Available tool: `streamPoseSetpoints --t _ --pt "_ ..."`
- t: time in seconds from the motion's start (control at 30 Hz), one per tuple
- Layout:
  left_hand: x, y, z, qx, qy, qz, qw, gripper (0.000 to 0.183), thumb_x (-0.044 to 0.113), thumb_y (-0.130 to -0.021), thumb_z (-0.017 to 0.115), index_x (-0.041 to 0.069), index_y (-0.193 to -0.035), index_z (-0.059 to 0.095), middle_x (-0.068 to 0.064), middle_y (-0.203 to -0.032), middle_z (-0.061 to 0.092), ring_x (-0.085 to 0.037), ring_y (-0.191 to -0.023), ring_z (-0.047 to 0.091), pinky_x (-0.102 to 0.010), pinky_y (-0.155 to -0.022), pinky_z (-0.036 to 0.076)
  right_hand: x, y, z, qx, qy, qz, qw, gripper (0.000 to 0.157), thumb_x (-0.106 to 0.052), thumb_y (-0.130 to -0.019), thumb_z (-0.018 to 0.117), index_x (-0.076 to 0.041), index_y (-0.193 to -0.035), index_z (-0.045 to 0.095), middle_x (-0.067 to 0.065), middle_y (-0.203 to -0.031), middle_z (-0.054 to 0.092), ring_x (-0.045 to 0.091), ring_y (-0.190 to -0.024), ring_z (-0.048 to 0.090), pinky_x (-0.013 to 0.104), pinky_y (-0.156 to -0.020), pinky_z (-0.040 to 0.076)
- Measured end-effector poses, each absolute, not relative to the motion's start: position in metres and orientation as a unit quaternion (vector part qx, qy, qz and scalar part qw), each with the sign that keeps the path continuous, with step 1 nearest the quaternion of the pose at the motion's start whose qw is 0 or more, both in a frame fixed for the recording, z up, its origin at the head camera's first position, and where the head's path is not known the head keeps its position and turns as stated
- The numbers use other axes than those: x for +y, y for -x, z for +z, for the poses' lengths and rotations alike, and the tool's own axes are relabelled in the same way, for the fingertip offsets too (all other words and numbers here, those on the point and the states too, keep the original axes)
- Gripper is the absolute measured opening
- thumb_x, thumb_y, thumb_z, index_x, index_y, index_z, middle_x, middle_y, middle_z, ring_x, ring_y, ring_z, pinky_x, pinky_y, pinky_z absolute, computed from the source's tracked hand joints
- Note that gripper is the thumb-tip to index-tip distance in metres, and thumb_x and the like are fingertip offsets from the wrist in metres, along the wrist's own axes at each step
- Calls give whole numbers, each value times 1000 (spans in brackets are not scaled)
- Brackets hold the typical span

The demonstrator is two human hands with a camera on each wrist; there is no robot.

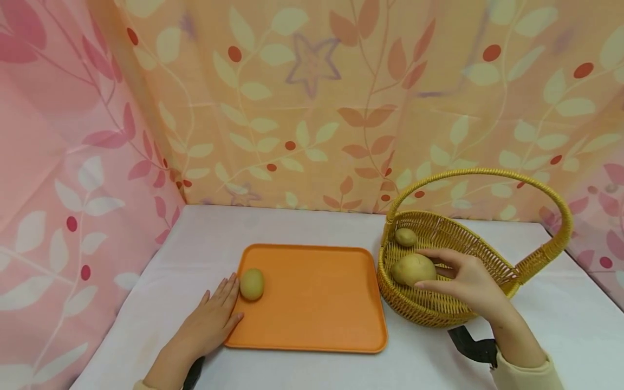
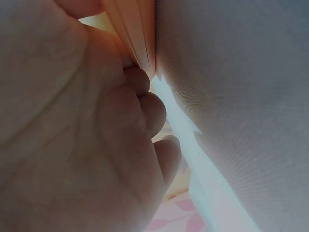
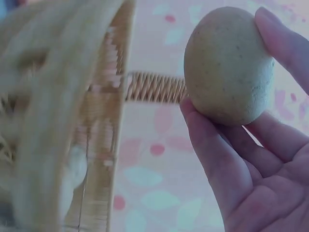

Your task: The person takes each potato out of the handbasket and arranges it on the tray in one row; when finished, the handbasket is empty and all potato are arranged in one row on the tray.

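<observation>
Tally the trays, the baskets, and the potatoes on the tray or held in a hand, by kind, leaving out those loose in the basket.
Trays: 1, the orange tray
Baskets: 1, the yellow basket
Potatoes: 2, the tray potato and the held potato in the right hand
Total: 4

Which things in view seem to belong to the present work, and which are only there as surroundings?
Likely part of the work:
held potato, in the right grip
woven basket
smaller potato, inside the basket
orange tray, touched by the left grip
tray potato

Only surroundings:
white tablecloth
leaf-patterned backdrop
</observation>
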State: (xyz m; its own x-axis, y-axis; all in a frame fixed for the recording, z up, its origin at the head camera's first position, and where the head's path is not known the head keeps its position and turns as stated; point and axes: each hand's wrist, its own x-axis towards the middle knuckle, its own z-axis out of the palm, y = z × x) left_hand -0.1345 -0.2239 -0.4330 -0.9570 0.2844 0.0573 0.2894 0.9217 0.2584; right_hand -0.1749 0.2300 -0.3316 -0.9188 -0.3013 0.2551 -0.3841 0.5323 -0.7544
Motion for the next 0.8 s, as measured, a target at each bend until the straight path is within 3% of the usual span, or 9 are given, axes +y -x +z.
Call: streamPoseSetpoints --t 0.47,0.8 --pt "-222 134 -430 -979 150 -136 14 63 26 -95 56 -9 -142 32 -21 -150 26 -39 -137 26 -62 -105 23 178 178 -333 -822 -277 497 23 54 -6 -70 83 6 -118 61 19 -116 61 11 -96 65 29 -77 54" --pt "-223 134 -432 -980 146 -136 8 64 27 -95 56 -9 -142 32 -21 -151 26 -39 -137 25 -62 -105 22 135 183 -345 -808 -300 506 -26 57 -16 -71 84 2 -120 61 11 -115 62 21 -100 62 29 -82 53"
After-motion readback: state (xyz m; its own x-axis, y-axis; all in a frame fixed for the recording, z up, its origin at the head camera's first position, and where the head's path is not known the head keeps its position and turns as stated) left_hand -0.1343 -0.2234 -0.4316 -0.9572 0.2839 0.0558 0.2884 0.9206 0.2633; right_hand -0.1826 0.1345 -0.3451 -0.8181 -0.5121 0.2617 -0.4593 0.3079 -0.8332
